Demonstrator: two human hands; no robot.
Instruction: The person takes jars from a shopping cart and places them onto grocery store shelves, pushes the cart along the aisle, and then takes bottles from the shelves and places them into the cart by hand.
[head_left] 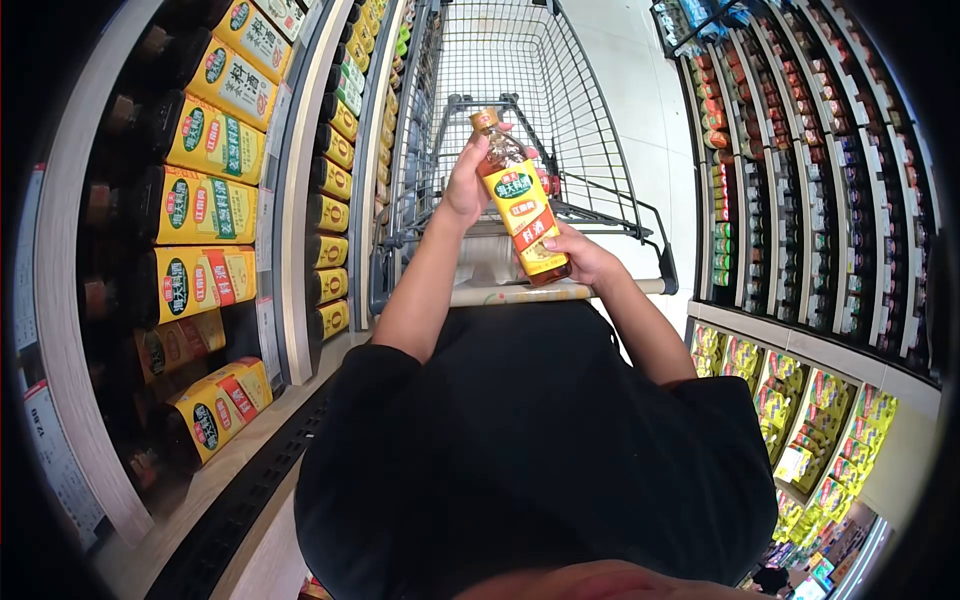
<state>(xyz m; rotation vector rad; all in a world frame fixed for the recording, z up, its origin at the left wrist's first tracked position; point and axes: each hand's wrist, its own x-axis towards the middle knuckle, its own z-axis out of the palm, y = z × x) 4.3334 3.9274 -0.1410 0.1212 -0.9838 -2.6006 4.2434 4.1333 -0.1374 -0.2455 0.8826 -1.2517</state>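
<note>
Both my hands hold a bottle of cooking wine with a yellow, green and red label and a gold cap, tilted in front of my chest. Near its neck, my left hand is wrapped round the side just under the cap. Lower down, my right hand grips the base, thumb across the front of the label. The label faces me, and dark liquid shows through the neck. Beneath the bottle is the handle of a wire shopping cart. Some fingers are hidden behind the bottle.
On the left, a shelf holds similar yellow-labelled bottles, with a gap in the row near the bottom. Jars fill tall shelves on the right. Yellow packets hang or stand below them. Pale floor runs beside the cart.
</note>
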